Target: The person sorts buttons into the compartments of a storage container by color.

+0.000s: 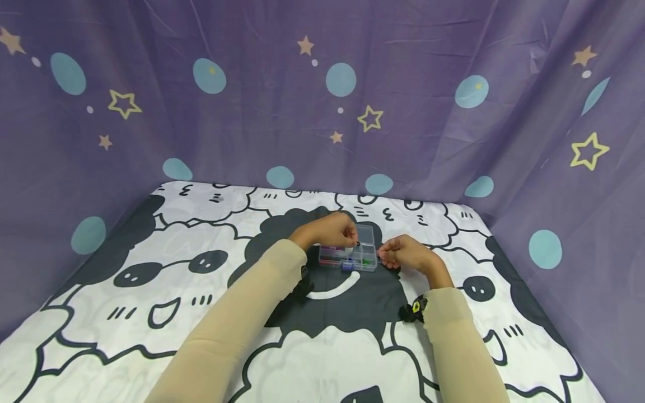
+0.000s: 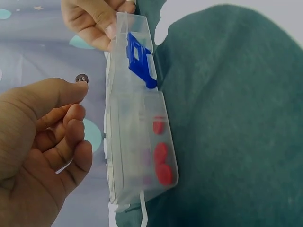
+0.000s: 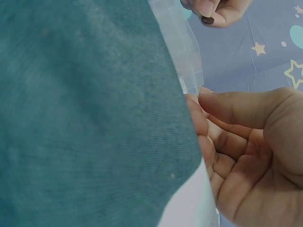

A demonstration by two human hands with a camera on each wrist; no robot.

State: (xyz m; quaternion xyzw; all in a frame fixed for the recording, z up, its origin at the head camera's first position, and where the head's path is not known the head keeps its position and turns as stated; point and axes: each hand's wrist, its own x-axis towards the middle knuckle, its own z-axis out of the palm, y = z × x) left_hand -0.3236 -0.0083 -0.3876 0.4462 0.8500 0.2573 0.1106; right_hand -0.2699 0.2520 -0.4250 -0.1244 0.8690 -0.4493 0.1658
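My left hand [image 1: 332, 228] is over a clear plastic compartment box [image 1: 369, 253]. Between thumb and fingers it pinches a small dark button [image 2: 81, 78], held just above the box in the left wrist view. At the box's right end is my right hand [image 1: 405, 252], its thumb and curled fingers gripping the corner. A blue latch [image 2: 139, 61] shows on the front wall. Red round pieces [image 2: 162, 163] lie behind the clear wall at the left end, and green pieces [image 1: 369, 261] sit in a front right compartment.
The box stands on a cloth [image 1: 322, 358] printed with white and dark cartoon clouds. A purple curtain [image 1: 413, 134] with stars and blue spots hangs behind and along both sides.
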